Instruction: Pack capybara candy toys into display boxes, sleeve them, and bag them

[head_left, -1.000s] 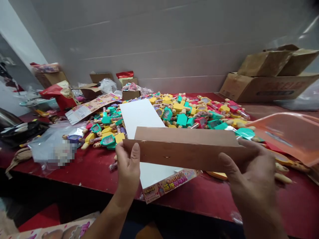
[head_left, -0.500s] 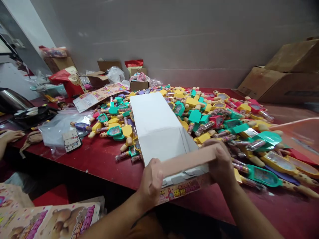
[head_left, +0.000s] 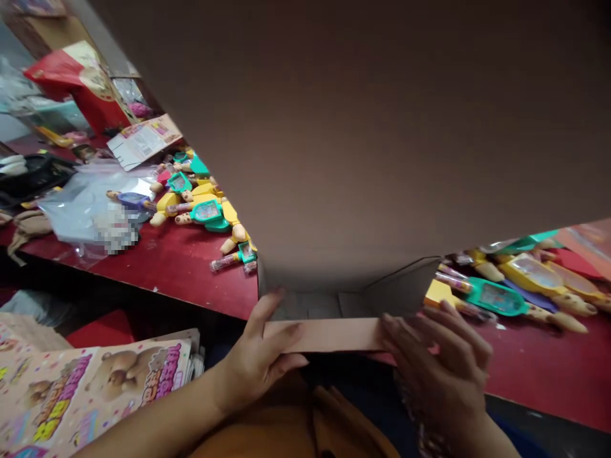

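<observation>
Pale cardboard is pinched at the carton's near edge [head_left: 329, 335], left hand [head_left: 267, 346] fingers at its left end, right hand [head_left: 436, 356] fingers at its right. The carton opens toward twelve o'clock; toy pieces [head_left: 205, 210] lie on the red bench [head_left: 186, 267] at ten o'clock.

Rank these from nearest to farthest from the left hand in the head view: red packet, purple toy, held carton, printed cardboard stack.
From the left hand:
1. Carton: in its grip.
2. Printed cardboard stack: lower left.
3. Purple toy: left, beyond the stack.
4. Red packet: upper left.
</observation>
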A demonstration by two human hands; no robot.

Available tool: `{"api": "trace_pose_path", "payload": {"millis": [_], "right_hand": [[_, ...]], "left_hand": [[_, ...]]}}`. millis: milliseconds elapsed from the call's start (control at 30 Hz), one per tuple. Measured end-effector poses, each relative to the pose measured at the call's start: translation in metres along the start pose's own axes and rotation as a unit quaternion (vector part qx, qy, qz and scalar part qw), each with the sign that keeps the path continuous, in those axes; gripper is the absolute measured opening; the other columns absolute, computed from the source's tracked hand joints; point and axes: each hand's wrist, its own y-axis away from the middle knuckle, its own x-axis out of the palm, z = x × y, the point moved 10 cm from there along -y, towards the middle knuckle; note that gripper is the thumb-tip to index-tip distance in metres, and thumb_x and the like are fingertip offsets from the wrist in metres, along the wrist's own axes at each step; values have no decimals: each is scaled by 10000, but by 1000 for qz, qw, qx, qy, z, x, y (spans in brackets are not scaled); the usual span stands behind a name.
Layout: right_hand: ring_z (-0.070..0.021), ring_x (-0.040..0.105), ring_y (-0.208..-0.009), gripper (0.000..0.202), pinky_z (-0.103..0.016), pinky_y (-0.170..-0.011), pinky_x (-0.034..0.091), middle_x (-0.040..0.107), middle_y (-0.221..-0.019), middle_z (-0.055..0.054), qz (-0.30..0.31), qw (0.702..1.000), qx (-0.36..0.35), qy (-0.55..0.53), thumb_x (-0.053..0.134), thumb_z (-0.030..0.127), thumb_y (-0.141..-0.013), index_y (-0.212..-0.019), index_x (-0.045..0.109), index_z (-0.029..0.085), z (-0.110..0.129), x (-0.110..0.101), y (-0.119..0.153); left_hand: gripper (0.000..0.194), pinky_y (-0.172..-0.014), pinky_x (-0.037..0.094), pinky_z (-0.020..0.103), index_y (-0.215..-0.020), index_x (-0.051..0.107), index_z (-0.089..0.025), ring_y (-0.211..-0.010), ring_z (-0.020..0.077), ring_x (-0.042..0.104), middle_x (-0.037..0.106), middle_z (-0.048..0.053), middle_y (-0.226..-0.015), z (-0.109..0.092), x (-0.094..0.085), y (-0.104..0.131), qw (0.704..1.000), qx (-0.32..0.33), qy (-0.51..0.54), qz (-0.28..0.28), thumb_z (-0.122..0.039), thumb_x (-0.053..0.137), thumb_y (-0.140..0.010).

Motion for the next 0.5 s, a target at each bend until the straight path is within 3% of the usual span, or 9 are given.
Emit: {"api": "trace_pose_path", "payload": {"millis": [67, 133, 233, 300, 367, 500], "right_hand": [[-253, 530, -908, 131, -455, -921, 398, 560, -909, -99, 54, 994, -89, 26, 492, 155, -931, -997, 582, 87, 14, 11, -9], [-233, 547, -872, 244, -388, -857, 433, 595, -925, -104, 117, 986, -115, 15, 351, 158, -977, -1000, 580, 78, 16, 24, -14], [-212, 558, -807, 343, -325, -699, 464, 613, -896, -89, 165, 982, -93, 1, 254, 149, -986, -951, 593, 106, 9, 38, -21], [-204, 554, -708, 336, -312, -594, 452, 612, -809, -76, 177, 980, -85, 5, 269, 158, -976, -875, 588, 127, 6, 45, -27], [-202, 551, -652, 301, -306, -537, 435, 610, -745, -71, 174, 981, -82, 33, 285, 109, -934, -860, 576, 131, 4, 52, -32], [-199, 561, -638, 288, -287, -530, 435, 587, -704, -77, 160, 983, -46, 81, 304, -8, -802, -919, 539, 110, -1, 66, -33]], "left_hand": [[256, -981, 455, 419, -1137, 485, -163, -1293, 268, 332, 386, 149, -1272, -5, -6, -7, 999, 2, -36, -19, -237, 491, -892], [219, -923, 496, 357, -1090, 523, -140, -1165, 226, 454, 500, 113, -1096, -7, -8, -18, 999, -11, -45, 4, -238, 473, -901], [160, -778, 544, 318, -1001, 574, -139, -886, 186, 568, 580, 71, -938, -4, 7, -36, 985, -45, -69, 152, -180, 461, -896], [193, -742, 549, 343, -966, 599, -144, -819, 199, 592, 612, 65, -924, -2, 21, -42, 957, -62, -117, 257, -66, 476, -838], [291, -710, 550, 356, -961, 618, -126, -800, 225, 619, 641, 87, -909, 1, 31, -46, 930, -73, -176, 313, 22, 460, -766], [299, -540, 529, 376, -864, 659, -44, -650, 286, 645, 667, 187, -800, 8, 45, -54, 912, -126, -241, 308, 78, 439, -703]]}}
